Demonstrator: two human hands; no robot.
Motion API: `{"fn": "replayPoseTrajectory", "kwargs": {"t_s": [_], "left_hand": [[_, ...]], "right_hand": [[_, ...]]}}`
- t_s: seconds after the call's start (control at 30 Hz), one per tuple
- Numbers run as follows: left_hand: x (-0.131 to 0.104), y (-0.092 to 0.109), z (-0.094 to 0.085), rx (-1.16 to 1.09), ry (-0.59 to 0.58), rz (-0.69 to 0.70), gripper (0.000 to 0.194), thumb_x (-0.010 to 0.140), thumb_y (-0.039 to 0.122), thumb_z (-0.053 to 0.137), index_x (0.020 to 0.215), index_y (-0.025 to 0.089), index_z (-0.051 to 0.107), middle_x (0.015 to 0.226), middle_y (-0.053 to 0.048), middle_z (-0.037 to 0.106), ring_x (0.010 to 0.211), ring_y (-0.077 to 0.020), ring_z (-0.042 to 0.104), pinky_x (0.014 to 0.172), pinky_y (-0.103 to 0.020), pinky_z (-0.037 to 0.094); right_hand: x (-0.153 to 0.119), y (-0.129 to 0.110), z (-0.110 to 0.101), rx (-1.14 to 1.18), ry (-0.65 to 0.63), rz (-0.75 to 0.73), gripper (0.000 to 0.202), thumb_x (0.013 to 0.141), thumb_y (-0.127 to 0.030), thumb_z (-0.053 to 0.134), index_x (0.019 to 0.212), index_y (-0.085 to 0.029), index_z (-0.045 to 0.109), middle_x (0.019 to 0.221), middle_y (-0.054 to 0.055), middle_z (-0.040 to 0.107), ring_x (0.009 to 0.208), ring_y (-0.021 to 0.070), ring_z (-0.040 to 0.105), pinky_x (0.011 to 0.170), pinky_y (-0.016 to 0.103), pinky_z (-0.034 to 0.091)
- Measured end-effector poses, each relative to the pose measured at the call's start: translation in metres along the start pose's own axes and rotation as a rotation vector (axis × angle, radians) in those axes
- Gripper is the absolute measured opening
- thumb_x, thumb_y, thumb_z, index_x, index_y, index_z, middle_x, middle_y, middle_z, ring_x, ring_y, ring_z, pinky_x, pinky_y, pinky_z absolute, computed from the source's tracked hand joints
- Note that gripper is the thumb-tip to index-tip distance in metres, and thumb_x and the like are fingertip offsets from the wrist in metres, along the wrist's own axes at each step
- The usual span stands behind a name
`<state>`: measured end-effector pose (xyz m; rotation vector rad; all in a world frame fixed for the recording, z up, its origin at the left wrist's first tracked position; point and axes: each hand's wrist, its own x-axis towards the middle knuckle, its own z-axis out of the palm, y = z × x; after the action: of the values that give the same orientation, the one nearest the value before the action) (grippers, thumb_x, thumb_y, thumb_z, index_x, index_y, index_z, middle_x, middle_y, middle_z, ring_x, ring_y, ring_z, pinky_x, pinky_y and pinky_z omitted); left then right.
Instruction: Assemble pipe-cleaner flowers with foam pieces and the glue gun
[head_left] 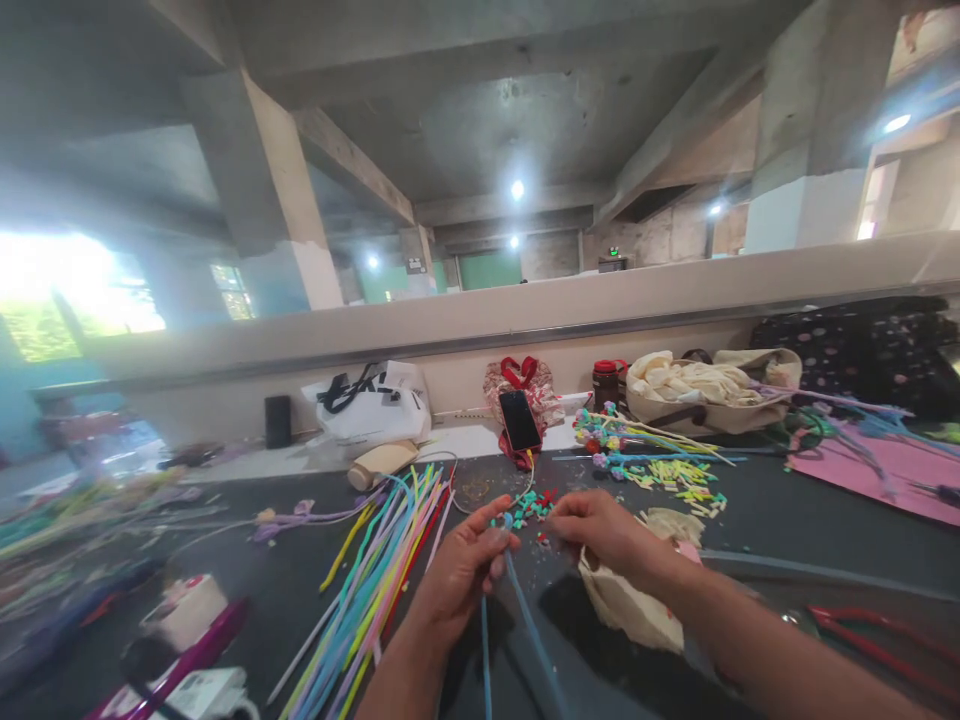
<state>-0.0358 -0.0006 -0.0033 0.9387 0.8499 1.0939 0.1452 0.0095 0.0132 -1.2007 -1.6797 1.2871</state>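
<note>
My left hand (pixel 472 550) pinches a light blue pipe cleaner (pixel 529 610) near its top. Its two long ends hang down toward the bottom edge, and a small blue form shows at the fingertips. To the right of it, my right hand (pixel 596 525) has its fingers drawn together; whatever may be in them is hidden. Between and beyond the hands lies a scatter of small teal and red pieces (pixel 531 506). A cream cloth (pixel 626 600) lies beneath my right forearm. Left of my left hand is a bundle of pipe cleaners (pixel 367 580) in many colours.
A phone (pixel 519 420) leans on a patterned pouch at the back. Flower-tipped stems (pixel 622 437) and short yellow pieces (pixel 679 475) lie behind my right hand. Red-handled pliers (pixel 862 630) are at right. A white bag (pixel 375 405) and a cream bag (pixel 705 395) stand along the partition.
</note>
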Motion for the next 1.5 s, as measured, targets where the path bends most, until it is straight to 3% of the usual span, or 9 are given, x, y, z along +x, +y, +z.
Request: {"fn": "replayPoseTrajectory", "kwargs": {"t_s": [0.2,0.5,0.67,0.87,1.1,1.23,1.33,1.4,1.5], "left_hand": [[-0.002,0.0,0.001,0.058,-0.014,-0.01,0.062,0.062,0.021,0.065,0.117,0.014,0.037,0.06,0.001,0.06,0.033,-0.0021,0.039,0.03,-0.013,0.023],[-0.001,0.0,0.0,-0.032,-0.107,-0.081,0.048,0.063,0.018,0.062,0.108,0.014,0.046,0.061,0.001,0.057,0.033,0.0007,0.037,0.03,-0.011,0.021],[0.001,-0.002,-0.003,-0.099,-0.143,-0.095,0.044,0.064,0.018,0.062,0.106,0.016,0.048,0.062,0.002,0.056,0.034,0.0016,0.037,0.03,-0.009,0.021],[0.004,-0.004,-0.007,-0.072,-0.06,-0.075,0.046,0.064,0.017,0.061,0.107,0.016,0.045,0.061,0.003,0.056,0.035,0.0009,0.039,0.032,-0.009,0.023],[0.005,-0.01,-0.002,0.023,-0.092,-0.043,0.053,0.062,0.021,0.063,0.11,0.015,0.042,0.061,0.001,0.058,0.034,-0.0006,0.039,0.032,-0.011,0.024],[0.004,0.001,-0.009,0.246,0.015,-0.018,0.053,0.066,0.035,0.058,0.112,0.015,0.041,0.067,-0.003,0.061,0.04,-0.0078,0.049,0.031,-0.015,0.026],[0.004,0.02,-0.025,0.482,0.292,0.113,0.04,0.068,0.036,0.055,0.102,0.017,0.049,0.073,-0.003,0.061,0.044,-0.009,0.051,0.035,-0.017,0.03],[0.003,0.029,-0.035,0.786,0.453,0.17,0.025,0.067,0.035,0.054,0.084,0.018,0.057,0.063,0.0,0.058,0.044,-0.01,0.05,0.04,-0.019,0.031],[0.0,0.027,-0.039,1.328,0.517,0.258,0.021,0.063,0.037,0.056,0.054,0.019,0.056,0.052,-0.003,0.056,0.058,-0.0176,0.054,0.054,-0.025,0.034]], "right_hand": [[0.019,0.001,0.028,0.229,-0.079,-0.016,0.014,0.065,-0.029,0.054,0.064,-0.015,0.057,0.053,-0.003,0.053,0.043,0.0055,0.046,0.035,0.015,0.023],[0.023,0.002,0.028,0.37,-0.211,-0.066,0.031,0.063,-0.038,0.062,0.08,-0.013,0.063,0.053,-0.002,0.056,0.041,0.0039,0.041,0.036,0.016,0.022],[0.027,0.007,0.033,0.43,-0.163,-0.097,0.028,0.061,-0.038,0.064,0.074,-0.012,0.062,0.051,-0.002,0.057,0.041,0.0045,0.042,0.038,0.016,0.025],[0.033,0.012,0.042,0.472,-0.107,-0.108,0.03,0.062,-0.039,0.063,0.07,-0.011,0.059,0.048,-0.003,0.055,0.038,0.0036,0.041,0.039,0.017,0.025],[0.039,0.018,0.046,0.482,-0.126,-0.139,0.029,0.061,-0.04,0.063,0.062,-0.011,0.056,0.04,-0.005,0.05,0.034,0.003,0.035,0.037,0.018,0.02],[0.035,0.014,0.032,0.405,-0.107,-0.094,0.029,0.063,-0.041,0.059,0.06,-0.013,0.053,0.039,-0.006,0.045,0.034,0.0036,0.036,0.035,0.017,0.021],[0.033,0.012,0.018,0.374,-0.052,-0.063,0.029,0.066,-0.044,0.053,0.065,-0.015,0.051,0.044,-0.007,0.046,0.036,0.0046,0.041,0.034,0.016,0.024],[0.033,0.013,0.013,0.357,-0.045,-0.056,0.029,0.067,-0.044,0.051,0.066,-0.016,0.051,0.052,-0.005,0.052,0.039,0.0051,0.045,0.034,0.015,0.025],[0.036,0.02,0.015,0.319,-0.044,-0.034,0.026,0.066,-0.042,0.051,0.065,-0.016,0.049,0.057,-0.003,0.056,0.038,0.0052,0.047,0.032,0.015,0.023]]}}
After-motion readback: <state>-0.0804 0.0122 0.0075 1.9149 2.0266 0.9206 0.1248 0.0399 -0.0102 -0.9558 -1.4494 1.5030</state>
